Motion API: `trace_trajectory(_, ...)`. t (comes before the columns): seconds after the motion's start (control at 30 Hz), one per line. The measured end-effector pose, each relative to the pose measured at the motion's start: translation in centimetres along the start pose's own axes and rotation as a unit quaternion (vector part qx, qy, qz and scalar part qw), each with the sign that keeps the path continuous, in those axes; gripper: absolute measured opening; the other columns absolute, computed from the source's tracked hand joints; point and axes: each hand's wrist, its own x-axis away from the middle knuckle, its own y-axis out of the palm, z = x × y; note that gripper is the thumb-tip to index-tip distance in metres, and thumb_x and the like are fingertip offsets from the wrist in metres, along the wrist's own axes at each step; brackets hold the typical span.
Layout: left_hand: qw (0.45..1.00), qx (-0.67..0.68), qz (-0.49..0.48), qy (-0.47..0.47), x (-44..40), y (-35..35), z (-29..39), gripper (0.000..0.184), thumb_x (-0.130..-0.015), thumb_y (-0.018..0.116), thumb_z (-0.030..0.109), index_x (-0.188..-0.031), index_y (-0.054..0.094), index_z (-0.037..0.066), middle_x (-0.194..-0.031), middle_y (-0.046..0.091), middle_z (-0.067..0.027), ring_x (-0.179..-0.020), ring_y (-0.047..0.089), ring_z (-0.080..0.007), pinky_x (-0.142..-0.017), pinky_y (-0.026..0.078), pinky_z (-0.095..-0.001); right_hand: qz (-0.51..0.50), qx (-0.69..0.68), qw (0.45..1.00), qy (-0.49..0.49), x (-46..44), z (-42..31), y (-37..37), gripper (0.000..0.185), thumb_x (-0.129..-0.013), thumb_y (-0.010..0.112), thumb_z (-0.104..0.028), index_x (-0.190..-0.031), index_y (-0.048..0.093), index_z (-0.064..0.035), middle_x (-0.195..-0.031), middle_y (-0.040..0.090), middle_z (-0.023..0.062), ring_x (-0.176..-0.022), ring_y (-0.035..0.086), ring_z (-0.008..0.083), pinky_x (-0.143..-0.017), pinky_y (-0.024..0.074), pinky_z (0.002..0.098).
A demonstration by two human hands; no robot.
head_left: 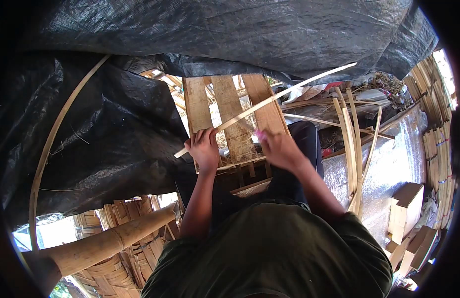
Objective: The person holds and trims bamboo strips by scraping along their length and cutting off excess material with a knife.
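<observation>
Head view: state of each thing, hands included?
Left hand: closed on strip
Right hand: curled around pink item, details blurred
Strip: held, slanting across slats
Slats: gaps between
Tarp: creased
Curved strip: bowed
Other strips: some crossing
Silver sheet: wrinkled

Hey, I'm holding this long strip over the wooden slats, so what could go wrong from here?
The long strip reaches well past the left hand, so its far end might swing or catch the black sheet. The right hand seems to hold a pink object, too blurred to identify; if it's sharp, a slip could hurt. Small pieces might drop through the gaps between the wooden slats.
</observation>
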Motion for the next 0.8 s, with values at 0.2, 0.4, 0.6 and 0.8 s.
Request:
trace_trajectory(0.2,1.000,-0.015,0.023,-0.003,0.1,0.2,0.1,0.008,-0.082,0.076,0.021,-0.088,0.071,0.019,-0.085,0.068,0.0030,-0.082,0.062,-0.0214,-0.079,0.039,-0.0400,0.064,0.063,0.990,-0.106,3.7,-2.1,4.3,0.024,-0.096,0.061,-0.030,-0.086,0.062,-0.0075,-0.055,0.058,0.0113,-0.050,0.060,0.0369,-0.049,0.0493,0.0467)
trace_trajectory(0.4,0.999,0.003,0.036,-0.003,0.1,-0.1,0.0,0.008,-0.081,0.076,0.019,-0.087,0.071,0.017,-0.085,0.067,0.0025,-0.082,0.061,-0.0224,-0.079,0.039,-0.0396,-0.010,0.121,0.985,0.120,1.7,1.8,-0.6,0.029,-0.097,0.054,-0.030,-0.083,0.061,-0.0056,-0.064,0.065,0.0181,-0.061,0.067,0.0396,-0.056,0.0539,0.0509)
trace_trajectory(0.6,1.000,0.011,0.025,-0.006,0.1,-0.2,0.2,0.006,-0.083,0.075,0.017,-0.087,0.071,0.016,-0.084,0.067,0.0023,-0.081,0.061,-0.0231,-0.079,0.038,-0.0400,0.005,0.057,0.993,0.106,1.3,0.6,-3.5,0.026,-0.095,0.057,-0.026,-0.082,0.061,-0.0040,-0.066,0.064,0.0211,-0.063,0.066,0.0415,-0.058,0.0531,0.0521)
trace_trajectory(0.8,1.000,0.016,0.014,-0.020,0.2,-0.1,0.0,0.004,-0.084,0.074,0.018,-0.087,0.072,0.016,-0.084,0.068,0.0020,-0.081,0.061,-0.0229,-0.078,0.037,-0.0399,0.012,0.050,0.990,0.128,1.7,-1.2,-2.8,0.025,-0.095,0.058,-0.025,-0.085,0.063,-0.0021,-0.067,0.064,0.0219,-0.067,0.064,0.0435,-0.061,0.0507,0.0525)
